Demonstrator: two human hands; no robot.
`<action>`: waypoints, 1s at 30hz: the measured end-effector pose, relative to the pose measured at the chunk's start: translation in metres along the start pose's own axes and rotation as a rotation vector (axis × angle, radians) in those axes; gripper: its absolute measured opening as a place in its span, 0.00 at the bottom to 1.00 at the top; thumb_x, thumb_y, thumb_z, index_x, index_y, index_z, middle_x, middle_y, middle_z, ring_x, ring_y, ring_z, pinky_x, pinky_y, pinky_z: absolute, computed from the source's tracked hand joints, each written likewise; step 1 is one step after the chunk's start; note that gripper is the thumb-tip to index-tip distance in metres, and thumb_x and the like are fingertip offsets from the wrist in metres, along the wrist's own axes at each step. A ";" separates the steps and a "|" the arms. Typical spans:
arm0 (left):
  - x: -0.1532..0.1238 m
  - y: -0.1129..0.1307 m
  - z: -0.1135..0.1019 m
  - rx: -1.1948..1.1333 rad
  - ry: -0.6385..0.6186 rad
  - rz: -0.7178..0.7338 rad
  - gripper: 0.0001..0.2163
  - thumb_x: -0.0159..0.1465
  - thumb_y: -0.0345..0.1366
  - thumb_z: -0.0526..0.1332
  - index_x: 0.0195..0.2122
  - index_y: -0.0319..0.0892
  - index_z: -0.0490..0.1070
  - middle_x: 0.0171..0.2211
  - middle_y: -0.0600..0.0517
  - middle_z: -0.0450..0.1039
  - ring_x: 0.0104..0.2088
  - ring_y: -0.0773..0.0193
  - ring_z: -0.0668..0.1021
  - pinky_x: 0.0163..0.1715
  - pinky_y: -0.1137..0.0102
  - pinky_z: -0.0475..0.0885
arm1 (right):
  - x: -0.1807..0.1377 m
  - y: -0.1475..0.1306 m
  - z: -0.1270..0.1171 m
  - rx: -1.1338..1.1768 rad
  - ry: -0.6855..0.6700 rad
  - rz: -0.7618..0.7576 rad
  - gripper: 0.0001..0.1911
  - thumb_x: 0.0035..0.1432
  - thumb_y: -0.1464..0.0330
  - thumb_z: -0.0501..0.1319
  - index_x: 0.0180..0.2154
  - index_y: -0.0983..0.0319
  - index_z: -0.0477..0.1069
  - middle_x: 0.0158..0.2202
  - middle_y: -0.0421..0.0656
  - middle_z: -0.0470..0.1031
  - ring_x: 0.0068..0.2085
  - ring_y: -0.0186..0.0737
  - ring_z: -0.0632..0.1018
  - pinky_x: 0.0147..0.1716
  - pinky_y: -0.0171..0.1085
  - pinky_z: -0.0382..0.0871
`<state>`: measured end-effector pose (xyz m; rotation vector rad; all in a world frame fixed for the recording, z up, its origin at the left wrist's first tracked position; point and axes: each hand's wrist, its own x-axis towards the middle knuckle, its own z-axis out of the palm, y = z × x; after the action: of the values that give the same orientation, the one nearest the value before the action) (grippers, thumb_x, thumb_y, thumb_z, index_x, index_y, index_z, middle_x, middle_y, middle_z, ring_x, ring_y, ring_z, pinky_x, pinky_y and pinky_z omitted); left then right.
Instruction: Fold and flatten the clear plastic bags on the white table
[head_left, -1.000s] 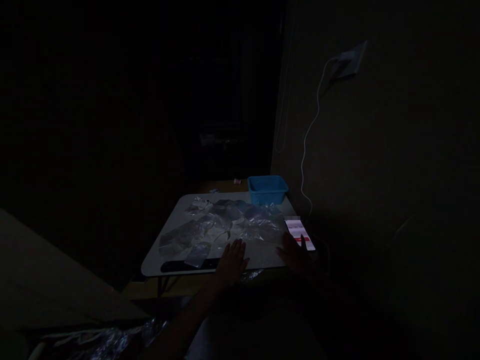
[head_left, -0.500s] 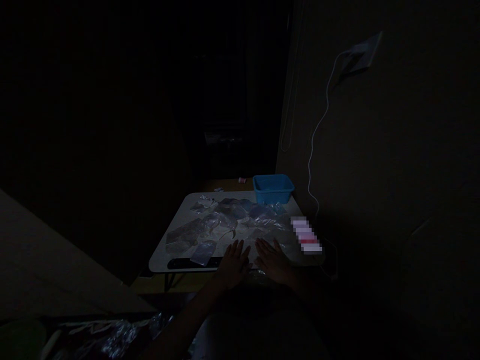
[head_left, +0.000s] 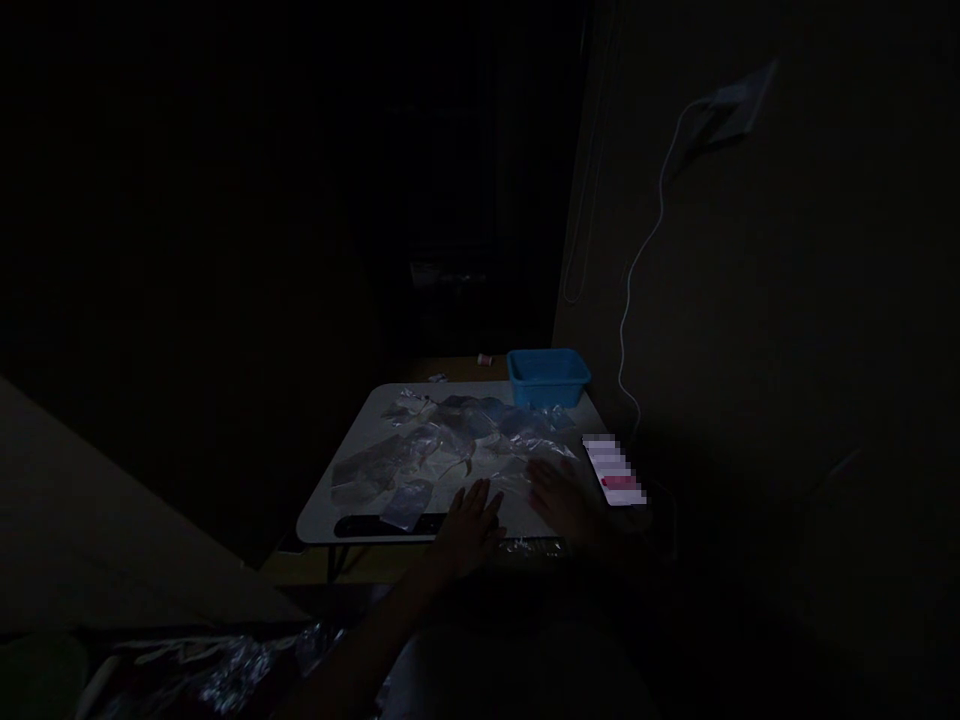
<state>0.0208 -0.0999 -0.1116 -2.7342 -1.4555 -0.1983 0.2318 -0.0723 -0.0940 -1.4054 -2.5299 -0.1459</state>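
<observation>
Thin clear plastic bags point(head_left: 442, 440) lie in a crumpled layer across the white table point(head_left: 352, 420). At the table's front edge, my left hand point(head_left: 469, 525) rests flat with its fingers spread, holding nothing. A small clear bag point(head_left: 407, 504) lies to its left, across a dark slot point(head_left: 360, 526) in the tabletop. My right hand point(head_left: 556, 497) is over the right front of the table, beside the bags, its fingers stretched out and somewhat blurred. I see nothing in it. Dim light hides whether its palm touches the plastic.
A blue plastic basket point(head_left: 549, 390) stands at the back right corner. A lit phone point(head_left: 615, 470) lies at the right edge, near a white cable point(head_left: 625, 300) running from a wall socket point(head_left: 731, 105). Shiny plastic point(head_left: 240, 675) is heaped at the lower left.
My right hand has moved forward and to the right, away from my left hand, and is now blurred. My left hand stays in nearly the same place.
</observation>
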 end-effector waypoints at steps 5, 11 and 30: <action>0.000 -0.001 -0.001 0.006 -0.003 0.027 0.24 0.63 0.47 0.42 0.58 0.42 0.47 0.60 0.43 0.44 0.59 0.54 0.49 0.54 0.57 0.48 | 0.003 -0.039 -0.002 0.135 -0.074 -0.196 0.23 0.60 0.61 0.40 0.55 0.61 0.52 0.57 0.45 0.55 0.58 0.38 0.55 0.55 0.49 0.39; -0.007 -0.003 -0.002 0.004 -0.021 0.017 0.24 0.63 0.47 0.43 0.59 0.45 0.44 0.60 0.44 0.41 0.59 0.54 0.47 0.54 0.57 0.47 | 0.019 -0.012 -0.015 0.089 -0.019 0.252 0.18 0.57 0.67 0.45 0.45 0.64 0.66 0.46 0.49 0.70 0.48 0.42 0.68 0.49 0.42 0.55; -0.004 -0.004 -0.003 0.004 -0.035 0.024 0.24 0.63 0.47 0.41 0.59 0.44 0.45 0.60 0.44 0.41 0.59 0.54 0.47 0.54 0.57 0.48 | 0.042 0.008 0.023 0.526 0.182 0.214 0.27 0.48 0.74 0.48 0.52 0.61 0.60 0.52 0.45 0.64 0.51 0.41 0.66 0.48 0.42 0.62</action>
<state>0.0151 -0.1017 -0.1097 -2.7640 -1.4283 -0.1470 0.2135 -0.0286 -0.1052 -1.3515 -2.0450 0.3842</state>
